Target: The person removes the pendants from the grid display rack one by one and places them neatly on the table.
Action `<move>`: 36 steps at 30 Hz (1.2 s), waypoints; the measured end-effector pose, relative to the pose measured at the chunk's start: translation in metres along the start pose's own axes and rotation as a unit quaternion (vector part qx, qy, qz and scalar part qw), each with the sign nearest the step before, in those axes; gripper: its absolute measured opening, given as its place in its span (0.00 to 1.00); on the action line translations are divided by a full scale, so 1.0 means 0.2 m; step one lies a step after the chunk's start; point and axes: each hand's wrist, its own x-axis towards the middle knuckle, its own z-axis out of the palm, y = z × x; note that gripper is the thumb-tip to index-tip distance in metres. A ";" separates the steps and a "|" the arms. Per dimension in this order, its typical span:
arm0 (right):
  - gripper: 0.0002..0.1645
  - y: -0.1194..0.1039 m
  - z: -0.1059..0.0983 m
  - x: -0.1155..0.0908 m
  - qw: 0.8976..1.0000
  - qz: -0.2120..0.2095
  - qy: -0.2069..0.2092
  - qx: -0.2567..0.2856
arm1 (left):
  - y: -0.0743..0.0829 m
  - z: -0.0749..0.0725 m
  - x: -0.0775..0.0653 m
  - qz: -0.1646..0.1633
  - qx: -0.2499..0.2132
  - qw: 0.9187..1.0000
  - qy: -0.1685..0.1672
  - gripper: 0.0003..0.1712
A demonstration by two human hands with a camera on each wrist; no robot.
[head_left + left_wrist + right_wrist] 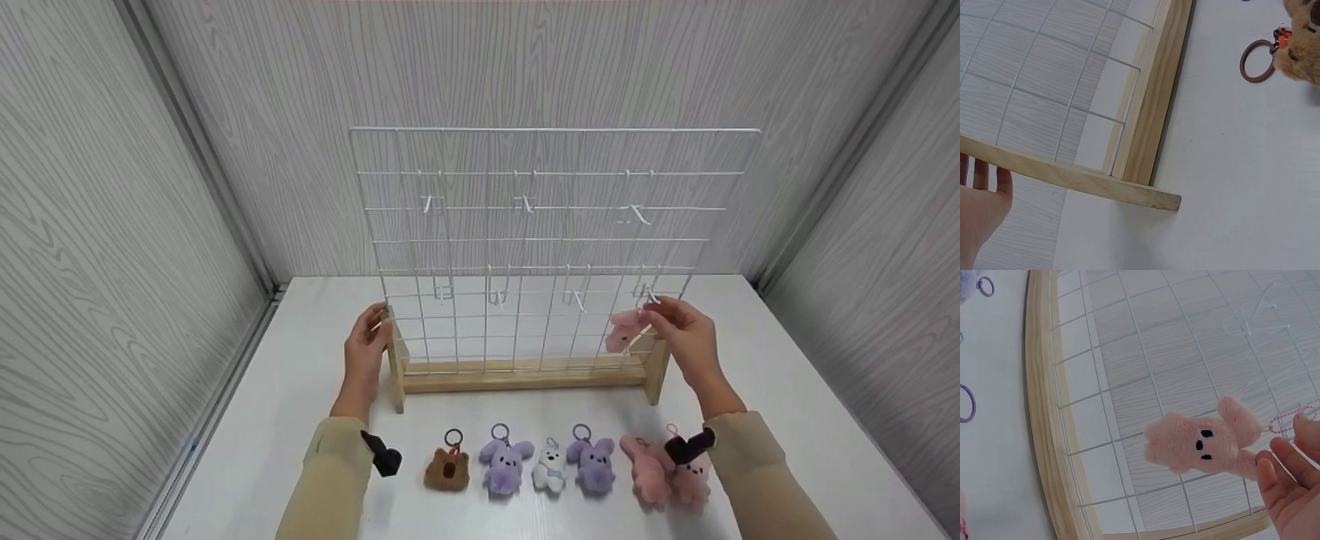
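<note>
A white wire grid rack (pixel 525 241) on a wooden base (pixel 525 381) stands upright on the table. My left hand (pixel 366 346) holds the rack's left wooden side post (pixel 1072 181), with the fingertips at its edge in the left wrist view. At the rack's lower right, my right hand (pixel 684 334) pinches a pink plush keychain (pixel 1202 441) by its pink bead chain (pixel 1292 418). The plush dangles in front of the grid, close to the lower right hook (pixel 651 294). Whether the chain is around that hook, I cannot tell.
In front of the rack lie a brown bear keychain (pixel 447 471), two purple plush keychains (pixel 505 469), a white plush one (pixel 551 471) and two pink ones (pixel 649 476). Several white hooks (pixel 526 204) stick out from the grid. Panelled walls (pixel 480 67) enclose the table.
</note>
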 end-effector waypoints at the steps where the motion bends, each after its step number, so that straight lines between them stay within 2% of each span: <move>1: 0.22 0.00 0.00 0.00 1.000 0.001 0.001 -0.001 | 0.00 0.00 0.00 -0.001 0.001 1.000 0.000 0.21; 7: 0.23 -0.02 0.02 0.03 1.000 0.014 -0.005 -0.006 | 0.00 0.00 0.00 -0.006 0.000 1.000 0.001 0.21; 13: 0.23 -0.02 0.02 0.07 0.998 0.026 -0.023 -0.055 | 0.01 0.00 0.00 -0.007 -0.003 1.000 -0.007 0.23; 21: 0.17 -0.03 0.02 0.11 0.993 0.036 -0.046 -0.099 | 0.10 0.02 -0.05 -0.008 -0.016 1.000 -0.018 0.22; 27: 0.13 -0.04 0.02 0.12 0.992 0.038 -0.047 -0.111 | 0.05 0.00 -0.02 -0.008 -0.026 1.000 -0.014 0.22; 31: 0.13 -0.04 0.02 0.13 0.991 0.035 -0.045 -0.124 | 0.01 0.00 0.00 -0.001 -0.010 1.000 -0.007 0.22; 36: 0.14 -0.04 0.01 0.13 0.991 0.012 -0.041 -0.130 | 0.00 0.00 0.00 0.008 -0.004 1.000 -0.005 0.21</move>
